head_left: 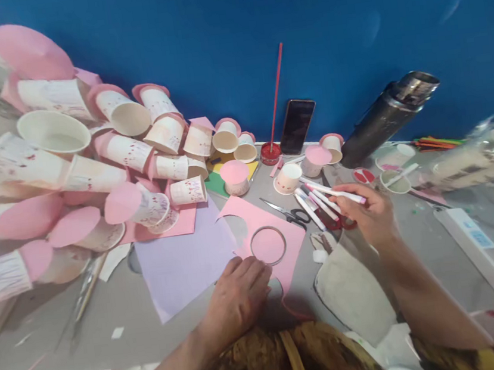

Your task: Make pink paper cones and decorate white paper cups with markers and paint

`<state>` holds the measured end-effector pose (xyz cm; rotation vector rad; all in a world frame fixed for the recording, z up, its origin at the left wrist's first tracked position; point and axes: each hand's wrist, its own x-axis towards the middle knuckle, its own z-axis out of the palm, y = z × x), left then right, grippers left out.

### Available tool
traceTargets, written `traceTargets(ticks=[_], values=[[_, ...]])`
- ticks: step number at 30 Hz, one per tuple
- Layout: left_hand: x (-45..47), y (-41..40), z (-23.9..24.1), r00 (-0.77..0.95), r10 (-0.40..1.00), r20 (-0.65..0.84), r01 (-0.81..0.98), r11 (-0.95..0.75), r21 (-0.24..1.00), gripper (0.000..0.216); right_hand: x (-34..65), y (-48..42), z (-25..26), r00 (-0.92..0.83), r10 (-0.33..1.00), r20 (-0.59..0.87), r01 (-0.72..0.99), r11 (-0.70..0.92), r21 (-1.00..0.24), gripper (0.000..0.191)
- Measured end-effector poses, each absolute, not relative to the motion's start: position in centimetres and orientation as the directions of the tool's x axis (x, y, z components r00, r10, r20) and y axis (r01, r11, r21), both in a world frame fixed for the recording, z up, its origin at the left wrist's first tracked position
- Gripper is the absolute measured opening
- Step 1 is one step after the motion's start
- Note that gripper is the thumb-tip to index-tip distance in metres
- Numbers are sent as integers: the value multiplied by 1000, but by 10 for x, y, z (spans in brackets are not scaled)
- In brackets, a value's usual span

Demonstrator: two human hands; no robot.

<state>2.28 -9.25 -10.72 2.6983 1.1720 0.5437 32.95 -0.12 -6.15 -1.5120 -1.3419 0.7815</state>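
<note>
My right hand is closed around a white marker above several loose white felt-tip markers. My left hand rests palm down, fingers side by side and slightly bent, at the lower edge of a pink paper sheet with round cut-outs; its thumb is hidden. Just beyond those fingers, a thin round ring lies on the pink sheet. Black-handled scissors lie across the sheet's upper right edge. A lilac paper sheet is left of my left hand.
Several paper cups with pink brims are piled at left. Along the blue wall stand a red pot with a stick, a phone and a dark flask. A grey cloth and a white case lie at right.
</note>
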Motion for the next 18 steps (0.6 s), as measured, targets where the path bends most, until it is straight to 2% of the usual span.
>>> traceTargets(ticks=[4,9,13,18], values=[[23,-90,-110,603,723,337,655,-690,306,15,355,-24,-72,120,979,167,510,84,-856,33],[24,-89,-116,572,707,416,632,-703,326,19,355,-24,-88,-72,940,334,789,259,-558,26],[24,-87,-118,567,697,439,622,-712,327,19,348,-14,-92,-165,914,370,857,318,-406,26],[24,-83,-109,576,679,455,611,-727,312,20,343,-10,-92,-268,904,334,866,378,-329,25]])
